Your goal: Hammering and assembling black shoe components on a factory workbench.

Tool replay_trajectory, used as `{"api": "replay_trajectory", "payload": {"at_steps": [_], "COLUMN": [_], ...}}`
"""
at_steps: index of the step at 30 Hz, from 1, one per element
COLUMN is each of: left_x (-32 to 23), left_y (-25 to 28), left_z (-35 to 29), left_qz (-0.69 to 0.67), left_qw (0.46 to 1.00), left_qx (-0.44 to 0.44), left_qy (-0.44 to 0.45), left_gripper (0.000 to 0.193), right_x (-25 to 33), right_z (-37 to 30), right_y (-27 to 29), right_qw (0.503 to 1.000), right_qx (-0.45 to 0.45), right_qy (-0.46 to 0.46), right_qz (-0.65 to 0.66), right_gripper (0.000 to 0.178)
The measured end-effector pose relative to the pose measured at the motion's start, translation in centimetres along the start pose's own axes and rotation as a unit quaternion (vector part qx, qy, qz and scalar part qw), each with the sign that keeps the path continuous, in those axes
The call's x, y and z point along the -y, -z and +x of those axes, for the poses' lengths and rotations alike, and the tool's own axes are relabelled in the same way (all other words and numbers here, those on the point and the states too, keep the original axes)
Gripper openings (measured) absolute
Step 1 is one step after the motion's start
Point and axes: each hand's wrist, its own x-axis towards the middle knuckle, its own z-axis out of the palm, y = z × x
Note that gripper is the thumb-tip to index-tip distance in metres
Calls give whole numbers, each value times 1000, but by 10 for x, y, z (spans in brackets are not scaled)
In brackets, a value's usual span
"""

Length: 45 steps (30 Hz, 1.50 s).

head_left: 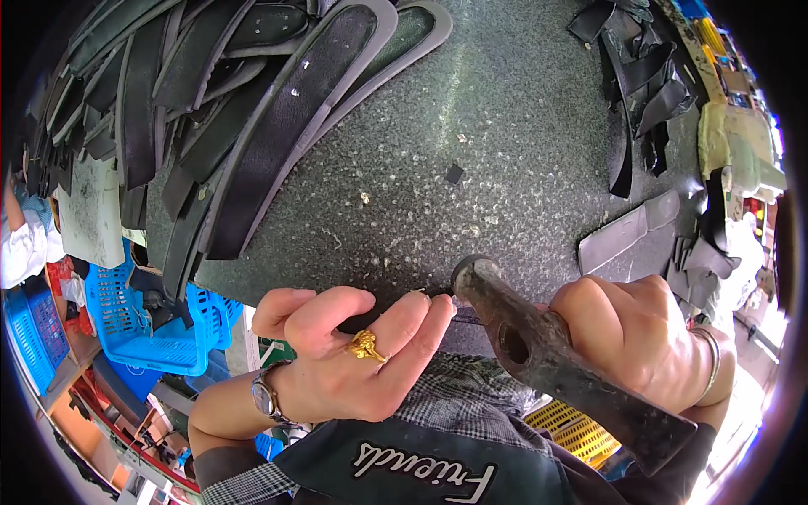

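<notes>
Speckled dark workbench (526, 143) takes up most of the view. Upper left, a heap of long dark strips with rounded ends (269, 160); upper right, a tangle of black offcuts (621, 160). Work reads as under way: one piece in hand at the near edge, many strips off to the side. Which of those are finished and which are waiting cannot be told. Hammer (581, 379) lies aslant over the near edge, its round face beside the left fingertips. Right hand (635, 337) is closed around it, the grip itself partly hidden. Left hand (337, 370) has curled fingers, the tips bunched; whether they pinch anything cannot be told. The dark piece (461, 337) shows just beside those fingertips, toward the wearer, partly covered by the hammer. Smallest: a square black scrap (454, 174), well apart from both hands.
</notes>
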Motion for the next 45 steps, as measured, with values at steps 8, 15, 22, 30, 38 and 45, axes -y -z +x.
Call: {"api": "replay_trajectory", "payload": {"at_steps": [8, 15, 22, 30, 38, 45], "left_x": [-1, -3, -16, -16, -16, -14], "left_y": [-11, -6, -11, -7, -6, -3], "left_z": [-8, -6, -14, -10, -13, -14], "left_qz": [-21, -42, -46, -30, -12, -14], "left_qw": [999, 998, 993, 997, 998, 999], "left_qx": [-37, -25, -56, -41, -31, -10], "left_qy": [11, 44, 95, 57, 44, 43], "left_gripper": [30, 32, 33, 31, 28, 26], "right_x": [-3, 5, -10, -7, -7, -12], "right_z": [5, 8, 3, 6, 7, 16], "right_y": [2, 4, 0, 3, -2, 4], "right_qw": [998, 996, 999, 1000, 999, 997], "right_qx": [27, 39, 29, 10, -1, 38], "right_qy": [37, -5, 18, 19, 46, 65], "right_qz": [-44, -85, 40, 16, 7, 12], "right_gripper": [17, 26, 20, 21, 20, 24]}}
